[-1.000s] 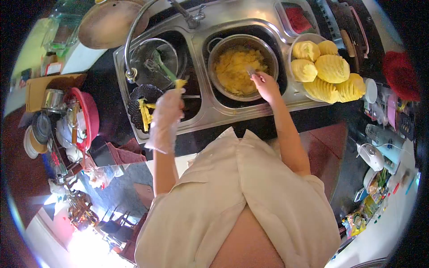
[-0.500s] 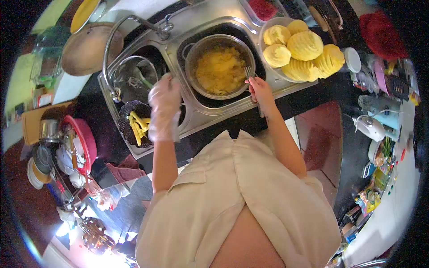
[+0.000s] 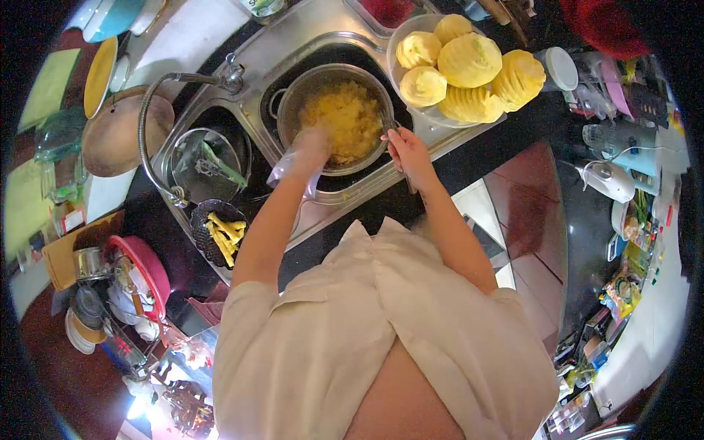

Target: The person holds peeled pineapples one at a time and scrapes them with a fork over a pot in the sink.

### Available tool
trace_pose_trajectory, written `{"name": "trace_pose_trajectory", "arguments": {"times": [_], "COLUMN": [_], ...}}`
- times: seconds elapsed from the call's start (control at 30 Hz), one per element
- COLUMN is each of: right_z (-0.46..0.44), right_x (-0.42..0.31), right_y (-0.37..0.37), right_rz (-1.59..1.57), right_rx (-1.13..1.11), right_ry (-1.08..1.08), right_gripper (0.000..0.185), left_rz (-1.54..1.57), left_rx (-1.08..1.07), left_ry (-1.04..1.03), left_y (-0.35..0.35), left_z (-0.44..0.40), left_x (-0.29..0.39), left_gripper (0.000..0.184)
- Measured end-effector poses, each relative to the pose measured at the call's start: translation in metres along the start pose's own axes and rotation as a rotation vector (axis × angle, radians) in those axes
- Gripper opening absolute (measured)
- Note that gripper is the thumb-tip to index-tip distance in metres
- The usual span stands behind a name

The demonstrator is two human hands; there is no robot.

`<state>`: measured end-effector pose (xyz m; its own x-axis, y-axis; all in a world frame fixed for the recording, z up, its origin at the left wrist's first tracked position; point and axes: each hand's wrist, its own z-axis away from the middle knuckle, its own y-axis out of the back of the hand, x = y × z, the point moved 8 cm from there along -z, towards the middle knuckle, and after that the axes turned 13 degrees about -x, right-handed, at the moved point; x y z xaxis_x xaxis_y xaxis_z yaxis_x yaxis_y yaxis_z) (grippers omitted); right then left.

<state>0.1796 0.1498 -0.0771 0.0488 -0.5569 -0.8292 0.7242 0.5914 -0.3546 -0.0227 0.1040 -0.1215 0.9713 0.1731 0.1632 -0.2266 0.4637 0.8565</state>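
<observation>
A metal pot (image 3: 282,136) stands in the right sink basin, with mashed yellow pulp (image 3: 348,121) inside. My left hand (image 3: 312,147), in a clear plastic glove, reaches over the pot's near left side into the pulp. Its fingers are blurred, so I cannot tell their shape. At the pot's right rim, my right hand (image 3: 408,155) is bare and closed around a fork (image 3: 411,185), its handle pointing down toward me. Beyond it, a plate (image 3: 398,77) holds several peeled pineapples (image 3: 469,61).
In the left basin sits a glass bowl (image 3: 178,163) with a green-handled tool (image 3: 229,173). A dark basket (image 3: 202,235) of yellow strips (image 3: 226,236) is on the sink's near left corner. The curved faucet (image 3: 143,132) arches over the left side. A pink basin (image 3: 152,271) stands farther left.
My left hand has moved right and down from above the left basin into the pot. My right hand keeps the fork at the rim. The whole view has shifted slightly.
</observation>
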Motion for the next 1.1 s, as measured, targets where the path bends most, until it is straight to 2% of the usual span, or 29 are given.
{"name": "trace_pose_trajectory", "arguments": {"times": [0.07, 0.1, 0.17, 0.3, 0.37, 0.4, 0.47, 0.5, 0.57, 0.6, 0.67, 0.7, 0.77, 0.8, 0.83, 0.9, 1.0, 1.07, 1.1], "right_z": [-0.002, -0.003, 0.002, 0.000, 0.000, 0.002, -0.001, -0.001, 0.001, 0.000, -0.001, 0.001, 0.002, 0.002, 0.003, 0.003, 0.003, 0.003, 0.005], "right_x": [-0.002, -0.003, -0.001, -0.002, -0.003, -0.002, -0.004, -0.004, -0.001, -0.001, -0.003, -0.003, -0.004, -0.004, -0.005, -0.004, -0.005, -0.002, 0.000], "right_y": [-0.002, -0.002, -0.001, -0.001, -0.001, -0.001, 0.002, 0.001, 0.000, -0.001, -0.002, -0.002, -0.003, -0.002, -0.002, -0.001, 0.001, 0.001, 0.001], "right_rz": [-0.041, -0.041, -0.040, -0.043, -0.033, -0.024, -0.018, -0.031, -0.049, -0.057, -0.067, -0.101, -0.130, -0.107, -0.084, -0.092, -0.106, -0.092, -0.099], "right_rx": [-0.008, -0.002, 0.004, 0.011, 0.014, 0.020, 0.028, 0.017, 0.005, -0.005, -0.015, -0.011, -0.006, -0.004, -0.001, 0.018, 0.035, 0.033, 0.035], "right_ry": [-0.013, -0.012, -0.022, -0.012, -0.010, -0.026, -0.039, -0.037, -0.044, -0.038, -0.035, -0.049, -0.061, -0.063, -0.064, -0.062, -0.049, -0.047, -0.059], "right_gripper": [0.025, 0.025, 0.025, 0.025, 0.026, 0.026, 0.026, 0.026, 0.026, 0.026, 0.026, 0.026, 0.026, 0.026, 0.026, 0.026, 0.026, 0.025, 0.025], "left_rz": [-0.043, -0.049, 0.026, 0.086, 0.028, 0.030, 0.091, 0.088, -0.099, -0.099, 0.027, 0.027, 0.254, 0.254, 0.022, -0.211, 0.162, -0.374, -0.371], "left_rx": [-0.184, -0.187, 0.057, 0.224, -0.011, -0.009, -0.180, -0.187, -0.259, -0.264, -0.288, -0.292, 0.146, 0.149, -0.016, -0.176, -0.301, -0.508, -0.522], "left_ry": [-0.084, -0.088, -0.076, -0.130, -0.065, -0.066, 0.040, 0.041, -0.149, -0.148, -0.013, -0.012, 0.133, 0.129, 0.080, 0.023, 0.115, -0.088, -0.090], "left_y": [0.009, 0.021, 0.052, 0.066, 0.046, 0.035, -0.004, -0.005, -0.016, -0.001, 0.043, 0.035, 0.046, 0.051, 0.044, 0.028, -0.008, 0.012, 0.008], "left_z": [0.004, 0.000, -0.009, -0.042, -0.062, -0.071, -0.087, -0.082, -0.062, -0.052, -0.037, -0.046, -0.075, -0.086, -0.102, -0.129, -0.156, -0.134, -0.128], "left_x": [0.011, 0.016, 0.033, 0.051, 0.050, 0.047, 0.028, 0.022, 0.030, 0.034, 0.034, 0.032, 0.008, 0.014, 0.030, 0.040, 0.028, 0.056, 0.055], "left_gripper": [0.017, 0.017, 0.020, 0.023, 0.015, 0.015, 0.017, 0.017, 0.019, 0.019, 0.020, 0.020, 0.031, 0.031, 0.025, 0.021, 0.024, 0.025, 0.025]}}
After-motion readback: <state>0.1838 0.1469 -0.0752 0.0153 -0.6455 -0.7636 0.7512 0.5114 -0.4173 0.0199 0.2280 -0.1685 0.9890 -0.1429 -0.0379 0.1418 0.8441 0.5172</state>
